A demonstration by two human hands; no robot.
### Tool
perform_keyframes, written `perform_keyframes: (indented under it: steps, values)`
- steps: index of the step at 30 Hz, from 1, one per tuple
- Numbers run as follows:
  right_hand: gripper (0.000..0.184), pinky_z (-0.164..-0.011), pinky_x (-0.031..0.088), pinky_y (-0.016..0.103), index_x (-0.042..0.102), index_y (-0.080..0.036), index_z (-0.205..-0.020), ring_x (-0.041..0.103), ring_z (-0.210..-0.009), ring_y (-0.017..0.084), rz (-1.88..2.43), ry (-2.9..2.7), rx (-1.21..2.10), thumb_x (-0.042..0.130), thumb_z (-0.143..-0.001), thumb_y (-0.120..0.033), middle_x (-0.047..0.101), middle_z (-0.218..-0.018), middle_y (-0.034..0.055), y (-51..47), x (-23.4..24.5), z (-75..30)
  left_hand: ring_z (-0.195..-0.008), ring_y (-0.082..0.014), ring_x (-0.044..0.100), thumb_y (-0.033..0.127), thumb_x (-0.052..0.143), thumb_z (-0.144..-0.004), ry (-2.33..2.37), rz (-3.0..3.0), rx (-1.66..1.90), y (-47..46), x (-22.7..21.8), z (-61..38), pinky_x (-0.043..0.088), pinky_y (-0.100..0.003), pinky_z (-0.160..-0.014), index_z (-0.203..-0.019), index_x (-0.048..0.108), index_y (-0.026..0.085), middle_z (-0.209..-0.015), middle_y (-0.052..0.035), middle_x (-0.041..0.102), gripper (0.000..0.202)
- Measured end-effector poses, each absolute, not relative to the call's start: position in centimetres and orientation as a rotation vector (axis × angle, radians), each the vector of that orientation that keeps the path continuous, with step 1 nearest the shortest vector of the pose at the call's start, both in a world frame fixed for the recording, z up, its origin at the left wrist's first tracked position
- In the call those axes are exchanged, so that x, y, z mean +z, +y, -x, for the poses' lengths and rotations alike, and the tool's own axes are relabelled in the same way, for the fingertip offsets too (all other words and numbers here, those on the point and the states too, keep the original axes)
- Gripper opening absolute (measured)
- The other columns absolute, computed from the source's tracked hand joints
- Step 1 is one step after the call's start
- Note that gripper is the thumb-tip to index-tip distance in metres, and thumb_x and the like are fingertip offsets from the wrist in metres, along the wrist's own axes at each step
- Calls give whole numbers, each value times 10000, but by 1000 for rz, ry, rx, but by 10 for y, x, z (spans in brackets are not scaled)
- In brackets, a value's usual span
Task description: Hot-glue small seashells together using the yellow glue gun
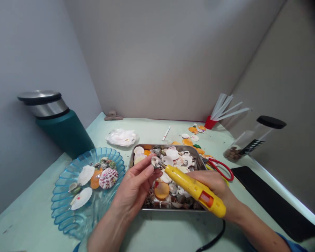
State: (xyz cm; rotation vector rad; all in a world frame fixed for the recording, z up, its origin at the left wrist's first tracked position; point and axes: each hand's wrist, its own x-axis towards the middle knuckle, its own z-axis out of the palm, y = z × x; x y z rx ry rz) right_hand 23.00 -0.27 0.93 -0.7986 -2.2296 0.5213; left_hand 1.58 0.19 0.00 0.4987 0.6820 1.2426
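My left hand (138,182) pinches a small shell (154,161) between thumb and fingertips, above a metal tray (173,210) full of mixed seashells. My right hand (212,183) is wrapped round a yellow hot glue gun (186,182) with a small orange window in its body. The gun's metal nozzle points left and meets or nearly meets the small shell; I cannot tell whether it touches. Among the shells in the tray lies an orange scallop shell (162,190). A blue scalloped plate (60,196) at the left holds several shells, among them a purple-spotted scallop (108,178).
A teal bottle (65,129) stands behind the plate. White crumpled plastic (122,137) and a marker (166,133) lie behind the tray. To the right are red-handled scissors (223,169), a red cup (210,123) of glue sticks, a clear jar (248,143) and a long black object (273,203).
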Motion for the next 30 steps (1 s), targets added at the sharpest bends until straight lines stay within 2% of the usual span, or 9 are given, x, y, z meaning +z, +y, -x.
perform_keyframes:
  steps: [4,10,23,30]
  values:
    - [308,-521,401,221,609,-156,-818,523,-540,122,779,-2214,541,480,-892,-425,608,-659,19,-3,8,-231,-738,-110,655,116,705,-719,658,-546,1234,2,-4,-14,514,-223,-796,-1030,701,162,-890,-46,726,315]
    - [422,-493,358,231,576,-152,-712,475,-510,122,812,-2236,508,432,-895,-504,558,-593,17,-3,4,-231,-710,-96,651,120,696,-733,638,-566,1224,3,-6,-14,519,-208,-764,-1009,708,154,-915,-49,726,278]
    - [327,-503,344,229,556,-161,-724,449,-519,116,788,-2250,550,468,-888,-430,536,-606,5,-2,4,-232,-713,-101,653,116,705,-724,643,-554,1214,3,-7,-14,525,-213,-751,-996,709,153,-908,-50,724,274]
    - [356,-491,324,226,548,-166,-707,417,-505,108,776,-2235,577,482,-873,-474,506,-591,-13,0,1,-232,-718,-102,653,117,712,-716,643,-550,1216,3,-7,-15,528,-214,-753,-1002,706,152,-921,-52,719,288]
